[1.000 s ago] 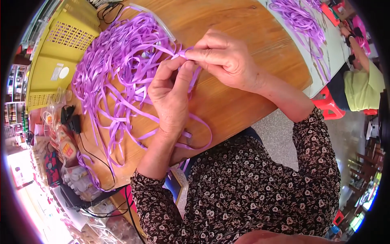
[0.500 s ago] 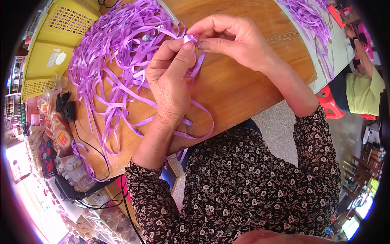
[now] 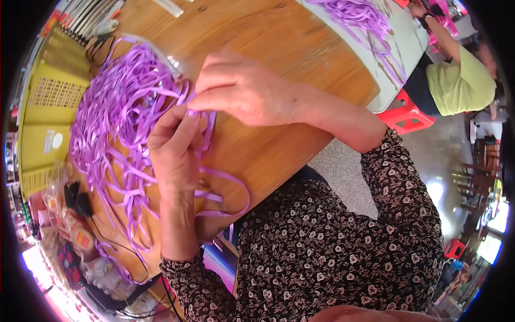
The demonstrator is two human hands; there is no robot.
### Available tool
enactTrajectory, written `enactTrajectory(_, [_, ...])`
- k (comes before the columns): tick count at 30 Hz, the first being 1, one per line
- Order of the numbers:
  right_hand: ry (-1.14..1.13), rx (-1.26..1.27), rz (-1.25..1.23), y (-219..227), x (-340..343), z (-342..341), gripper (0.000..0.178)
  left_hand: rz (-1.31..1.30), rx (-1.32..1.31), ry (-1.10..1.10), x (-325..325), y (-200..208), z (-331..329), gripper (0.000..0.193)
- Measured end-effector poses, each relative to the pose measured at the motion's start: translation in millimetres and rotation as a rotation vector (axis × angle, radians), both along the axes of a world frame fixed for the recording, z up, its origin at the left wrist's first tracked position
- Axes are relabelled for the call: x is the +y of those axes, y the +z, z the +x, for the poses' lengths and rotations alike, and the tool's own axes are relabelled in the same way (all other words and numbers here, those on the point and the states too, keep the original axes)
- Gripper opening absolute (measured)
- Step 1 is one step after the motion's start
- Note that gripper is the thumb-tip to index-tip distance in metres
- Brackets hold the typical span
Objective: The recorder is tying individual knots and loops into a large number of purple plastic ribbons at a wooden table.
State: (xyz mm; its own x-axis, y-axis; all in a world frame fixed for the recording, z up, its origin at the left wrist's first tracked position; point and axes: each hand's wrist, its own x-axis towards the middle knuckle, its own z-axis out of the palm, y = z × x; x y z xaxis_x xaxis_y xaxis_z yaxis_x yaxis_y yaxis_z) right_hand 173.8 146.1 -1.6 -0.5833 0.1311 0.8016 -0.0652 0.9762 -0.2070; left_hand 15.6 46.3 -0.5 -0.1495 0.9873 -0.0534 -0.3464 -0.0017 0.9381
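Note:
A length of purple ribbon [image 3: 193, 113] is pinched between the thumb and fingers of my left hand [image 3: 176, 147]. Right above it, the fingers of my right hand [image 3: 244, 92] are bent and pressed together at the same spot on the ribbon. That hand is a little blurred, and its fingertips hide part of what they grip. Beside my left hand spreads a big tangled heap of purple ribbons [image 3: 110, 115] on the wooden table [image 3: 257, 43]. One loose ribbon loops round past my left wrist, close to the table's front edge.
Yellow plastic baskets [image 3: 56, 102] stand along the left. A black cable [image 3: 120, 244] runs over the table's left side near bagged goods [image 3: 104, 273]. More purple ribbon [image 3: 354, 16] lies on a white table [image 3: 383, 88]; a person in yellow [image 3: 464, 83] sits there by a red stool [image 3: 410, 112].
The view has shifted, so the table appears lower and further left. My right hand has closed in over my left fingertips; before, its fingers were spread around the folded ribbon.

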Motion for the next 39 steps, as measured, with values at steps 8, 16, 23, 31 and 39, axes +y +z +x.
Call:
enactTrajectory(8, [0.079, -0.132, 0.089, 2, 4, 10, 0.033, -0.197, 0.067, -0.112, 2, 2, -3, 0.007])
enactTrajectory(16, [0.137, -0.160, 0.026, 12, 9, 14, 0.026, -0.235, 0.120, -0.156, 3, 5, -3, 0.011])
enactTrajectory(23, [0.003, -0.040, 0.037, 3, 8, 5, 0.019, -0.104, 0.049, 0.012, 1, 3, 4, 0.012])
enactTrajectory(31, [-0.007, -0.082, -0.353, 10, -9, 2, 0.012, -0.042, 0.153, 0.114, -1, 2, 12, 0.007])
enactTrajectory(39, [0.107, -0.094, -1.099, 13, -12, 3, 0.008, 0.043, 0.181, 0.110, -3, 4, 13, 0.007])
